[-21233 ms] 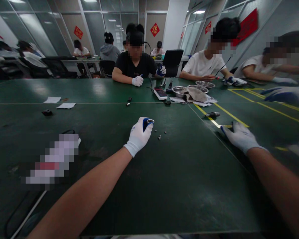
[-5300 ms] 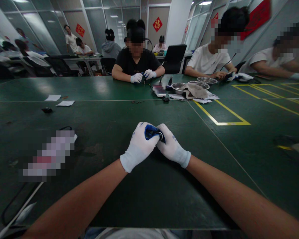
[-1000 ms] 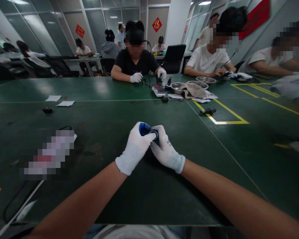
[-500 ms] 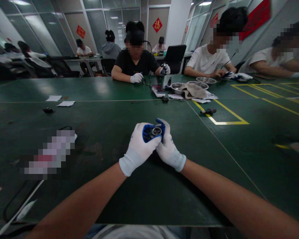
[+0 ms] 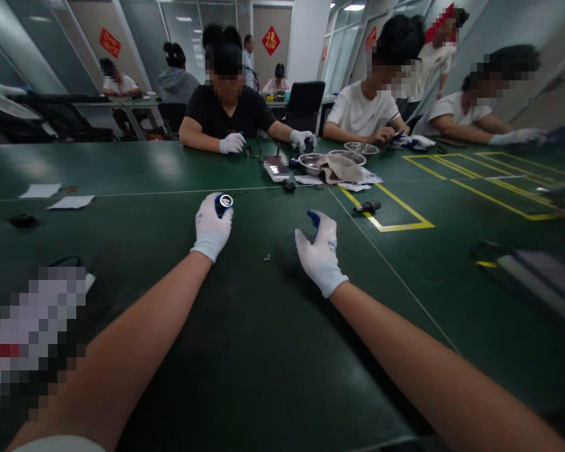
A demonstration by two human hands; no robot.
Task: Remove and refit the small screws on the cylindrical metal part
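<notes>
My left hand [image 5: 213,227], in a white glove with blue palm, is closed around a small dark round part with a bright metal ring [image 5: 226,201] facing up. The rest of that part is hidden in the fingers. My right hand [image 5: 321,251], gloved alike, hovers over the table to the right with thumb and fingers apart and nothing between them. Between the two hands, a few tiny metal pieces [image 5: 267,258] lie on the green table [image 5: 245,351]; their kind is too small to tell.
Beyond my right hand a black cylindrical tool [image 5: 367,206] lies by yellow tape. Metal bowls [image 5: 311,163] and a grey cloth [image 5: 339,169] stand farther back. White papers [image 5: 71,202] lie at left. Co-workers sit across the table, one wearing a black shirt [image 5: 230,113].
My hands have come apart. The left has moved forward and left with the ringed part; the right has let go and opened. Tiny metal pieces now show between them, and the view has shifted.
</notes>
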